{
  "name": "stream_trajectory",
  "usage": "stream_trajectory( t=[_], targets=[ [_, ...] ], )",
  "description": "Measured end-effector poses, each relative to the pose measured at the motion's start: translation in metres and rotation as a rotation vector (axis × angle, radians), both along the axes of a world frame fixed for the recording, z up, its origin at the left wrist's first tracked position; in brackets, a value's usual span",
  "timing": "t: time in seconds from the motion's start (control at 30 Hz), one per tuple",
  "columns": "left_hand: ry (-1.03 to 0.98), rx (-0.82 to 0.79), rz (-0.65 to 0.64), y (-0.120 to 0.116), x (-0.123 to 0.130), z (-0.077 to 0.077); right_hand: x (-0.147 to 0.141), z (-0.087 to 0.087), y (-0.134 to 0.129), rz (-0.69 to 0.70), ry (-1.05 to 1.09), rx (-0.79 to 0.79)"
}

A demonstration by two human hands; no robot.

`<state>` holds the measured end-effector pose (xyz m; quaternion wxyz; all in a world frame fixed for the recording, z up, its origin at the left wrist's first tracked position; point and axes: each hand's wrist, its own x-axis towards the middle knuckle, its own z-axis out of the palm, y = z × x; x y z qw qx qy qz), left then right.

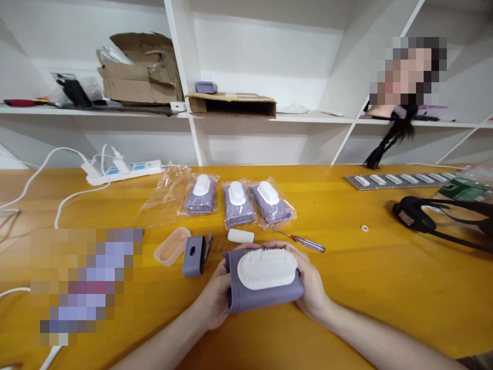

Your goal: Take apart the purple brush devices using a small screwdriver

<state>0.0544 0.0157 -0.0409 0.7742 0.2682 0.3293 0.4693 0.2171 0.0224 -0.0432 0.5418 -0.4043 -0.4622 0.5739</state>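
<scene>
Near the front of the table, both hands hold a purple-grey box with a white brush pad [265,302], tilted so that its oval bristled pad faces up. My left hand [217,295] grips the box's left end, and my right hand [314,288] is wrapped round the right end. Some fingers are hidden behind it. Just beyond lie a small white block [241,236], a thin coil spring [220,246], and a purple-grey shell with a round hole [193,257]. A peach oval tray [169,247] leans beside the shell. A screwdriver [309,244] rests behind my right hand.
Farther back are three bagged boxes with brush pads [238,211] and a loose clear bag [169,192]. A power strip [134,170] with white cables is at left. At right lie a metal strip of white pads [385,181], a black strapped object [418,216] and a small ring [364,228].
</scene>
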Motion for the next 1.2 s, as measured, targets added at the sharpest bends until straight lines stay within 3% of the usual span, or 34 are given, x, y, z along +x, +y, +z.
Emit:
stream_trajectory(
  t=[0.13, 0.3, 0.5, 0.87, 1.0, 1.2],
  targets=[
    [-0.003, 0.030, -0.071, -0.004, 0.001, -0.004, 0.000, -0.007, -0.010, -0.106, -0.046, 0.076],
    [-0.031, 0.023, -0.105, -0.006, 0.002, -0.011, 0.000, -0.013, -0.016, -0.075, 0.009, 0.059],
    [-0.089, 0.038, -0.128, -0.009, 0.002, -0.006, 0.003, -0.016, -0.018, -0.051, -0.003, 0.055],
    [-0.150, -0.020, -0.119, -0.013, 0.003, -0.005, 0.003, -0.011, -0.019, -0.045, -0.063, 0.094],
    [-0.151, 0.023, -0.115, -0.013, 0.007, -0.008, 0.006, -0.008, -0.021, 0.016, -0.124, 0.136],
    [-0.156, -0.022, -0.076, -0.011, 0.011, -0.008, 0.006, -0.004, -0.010, -0.005, -0.066, 0.045]
  ],
)
